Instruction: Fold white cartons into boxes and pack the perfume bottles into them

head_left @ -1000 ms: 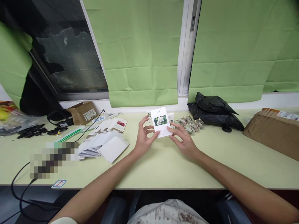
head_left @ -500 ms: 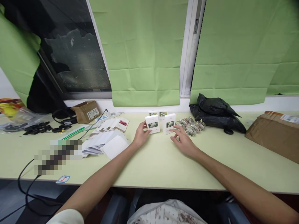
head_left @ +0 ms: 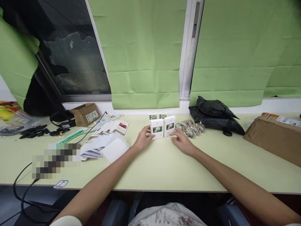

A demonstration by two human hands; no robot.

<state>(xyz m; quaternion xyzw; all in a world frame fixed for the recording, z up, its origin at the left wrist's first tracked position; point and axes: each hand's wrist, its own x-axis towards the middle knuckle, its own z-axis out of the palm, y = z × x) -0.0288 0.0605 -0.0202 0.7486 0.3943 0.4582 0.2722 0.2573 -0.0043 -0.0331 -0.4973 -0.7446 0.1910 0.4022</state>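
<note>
At the middle of the counter (head_left: 150,169), just beyond the reach of two outstretched forearms, the left front box (head_left: 157,129) and the right front box (head_left: 169,126) stand upright with their flower pictures facing the person, their inner edges very close; whether they touch is hard to tell. Two back boxes (head_left: 158,115) stand behind them, partly hidden. The two hands are apart: the left hand (head_left: 143,138) has thumb and fingers about the left front box's outer edge, low down, while the right hand (head_left: 183,142) is loosely spread, a fingertip at the right front box's lower outer corner. Its pressure cannot be judged. The right front box looks a little turned and sits slightly farther back, so squaring the pair would seem to call for light, even nudges near the base, since pushing high could tip such narrow upright boxes. Gentle contact should also spare the card edges. The right hand would do well to mind the cluster of clear, gold-topped pieces (head_left: 190,128) just beside it; the white card pieces (head_left: 115,147) lie well clear, leftward.
</note>
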